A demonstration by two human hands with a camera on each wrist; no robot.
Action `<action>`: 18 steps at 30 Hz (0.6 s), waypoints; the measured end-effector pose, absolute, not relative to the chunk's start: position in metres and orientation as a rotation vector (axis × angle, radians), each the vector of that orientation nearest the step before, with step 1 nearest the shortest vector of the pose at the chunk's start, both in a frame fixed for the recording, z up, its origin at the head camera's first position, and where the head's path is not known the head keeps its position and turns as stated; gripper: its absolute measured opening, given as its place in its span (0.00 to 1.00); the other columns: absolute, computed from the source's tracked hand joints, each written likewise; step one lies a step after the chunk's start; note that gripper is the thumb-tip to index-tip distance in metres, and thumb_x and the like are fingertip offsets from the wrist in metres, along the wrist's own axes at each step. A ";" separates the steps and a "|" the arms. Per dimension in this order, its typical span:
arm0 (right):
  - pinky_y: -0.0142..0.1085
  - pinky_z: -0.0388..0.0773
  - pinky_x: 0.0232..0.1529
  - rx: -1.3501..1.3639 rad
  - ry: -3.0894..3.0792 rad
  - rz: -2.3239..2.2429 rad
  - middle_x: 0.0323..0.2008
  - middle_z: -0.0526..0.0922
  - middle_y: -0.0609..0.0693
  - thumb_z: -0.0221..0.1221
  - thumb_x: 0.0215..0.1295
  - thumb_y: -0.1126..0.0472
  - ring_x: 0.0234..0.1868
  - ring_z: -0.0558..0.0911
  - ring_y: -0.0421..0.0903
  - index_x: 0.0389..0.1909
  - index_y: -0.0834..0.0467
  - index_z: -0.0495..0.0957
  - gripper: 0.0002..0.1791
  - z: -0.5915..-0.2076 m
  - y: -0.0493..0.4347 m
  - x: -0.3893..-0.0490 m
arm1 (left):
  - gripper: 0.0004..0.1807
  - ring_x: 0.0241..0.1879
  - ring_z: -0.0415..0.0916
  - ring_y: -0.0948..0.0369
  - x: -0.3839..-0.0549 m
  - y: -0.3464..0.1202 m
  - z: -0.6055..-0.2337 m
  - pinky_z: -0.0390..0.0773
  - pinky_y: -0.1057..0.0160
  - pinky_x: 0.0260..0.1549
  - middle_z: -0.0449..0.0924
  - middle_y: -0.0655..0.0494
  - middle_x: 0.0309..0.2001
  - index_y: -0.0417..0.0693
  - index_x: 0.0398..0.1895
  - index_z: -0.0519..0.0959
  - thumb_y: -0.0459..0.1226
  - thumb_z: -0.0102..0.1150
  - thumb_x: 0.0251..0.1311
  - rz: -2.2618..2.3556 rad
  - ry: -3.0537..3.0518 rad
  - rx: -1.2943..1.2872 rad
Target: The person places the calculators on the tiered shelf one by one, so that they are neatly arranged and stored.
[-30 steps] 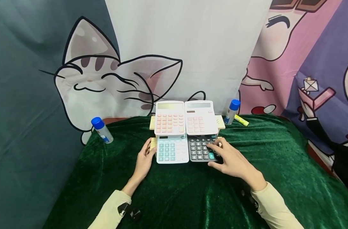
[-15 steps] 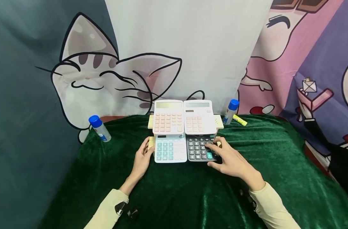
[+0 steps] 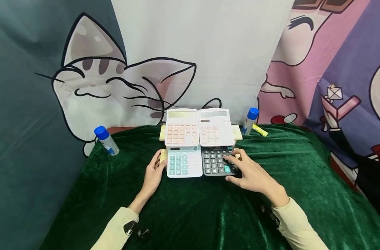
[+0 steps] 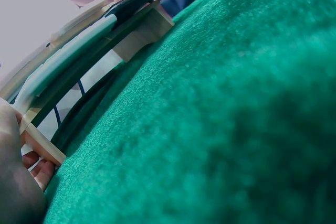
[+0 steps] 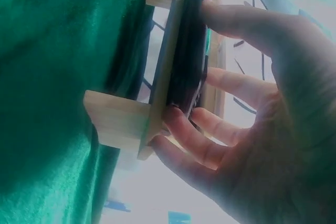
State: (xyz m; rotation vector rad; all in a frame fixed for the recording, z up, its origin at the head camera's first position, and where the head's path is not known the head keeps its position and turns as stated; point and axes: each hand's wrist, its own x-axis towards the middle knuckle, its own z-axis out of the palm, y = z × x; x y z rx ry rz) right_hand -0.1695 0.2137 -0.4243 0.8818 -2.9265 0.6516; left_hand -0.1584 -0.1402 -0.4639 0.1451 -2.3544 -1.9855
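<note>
Four-square on a two-step wooden stand [image 3: 163, 155] lie several calculators. The lower step bears a white calculator with teal keys [image 3: 190, 165] and a black calculator [image 3: 213, 161]. Above them lean a white calculator with pink keys [image 3: 182, 130] and a second pink-keyed calculator [image 3: 215, 130]. My left hand [image 3: 152, 175] grips the stand's left end, its fingers behind the wooden leg [image 4: 44, 145] in the left wrist view. My right hand [image 3: 254, 175] holds the black calculator at its right side, thumb by the front edge, a finger over the keys.
A blue-capped bottle [image 3: 107, 140] stands on the left of the green velvet cloth [image 3: 190, 215]. Another blue-capped bottle [image 3: 250, 121] is at the right rear, beside a yellow-green stick [image 3: 259, 130]. A printed curtain [image 3: 224, 52] hangs close behind the stand.
The whole scene has shifted slightly left in the head view. Both hands keep their places on the stand and the black calculator; the calculators look unmoved on the steps.
</note>
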 end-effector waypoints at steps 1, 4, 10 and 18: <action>0.38 0.72 0.40 0.882 -2.921 0.649 0.62 0.65 0.50 0.68 0.60 0.45 0.44 0.72 0.45 0.68 0.45 0.71 0.35 -0.424 0.214 -0.170 | 0.31 0.69 0.66 0.51 -0.158 -0.140 -0.464 0.65 0.50 0.69 0.62 0.43 0.74 0.42 0.78 0.55 0.36 0.49 0.75 -1.985 -2.356 0.149; 0.41 0.74 0.44 0.866 -2.904 0.642 0.61 0.67 0.48 0.66 0.62 0.43 0.46 0.74 0.46 0.67 0.45 0.72 0.33 -0.422 0.216 -0.171 | 0.31 0.70 0.65 0.51 -0.158 -0.141 -0.463 0.64 0.49 0.70 0.61 0.42 0.75 0.42 0.78 0.55 0.36 0.48 0.75 -1.986 -2.359 0.149; 0.51 0.76 0.51 0.818 -2.829 0.651 0.57 0.76 0.47 0.63 0.65 0.40 0.50 0.77 0.47 0.61 0.46 0.77 0.27 -0.412 0.229 -0.171 | 0.32 0.70 0.65 0.51 -0.165 -0.137 -0.473 0.65 0.54 0.69 0.62 0.43 0.74 0.42 0.77 0.56 0.37 0.51 0.74 -2.071 -2.295 0.165; 0.52 0.70 0.58 0.910 -2.623 0.609 0.56 0.79 0.46 0.68 0.61 0.46 0.58 0.74 0.46 0.56 0.51 0.81 0.24 -0.415 0.238 -0.164 | 0.30 0.69 0.66 0.51 -0.181 -0.160 -0.482 0.70 0.54 0.65 0.64 0.47 0.72 0.47 0.75 0.61 0.39 0.52 0.73 -1.856 -2.412 0.093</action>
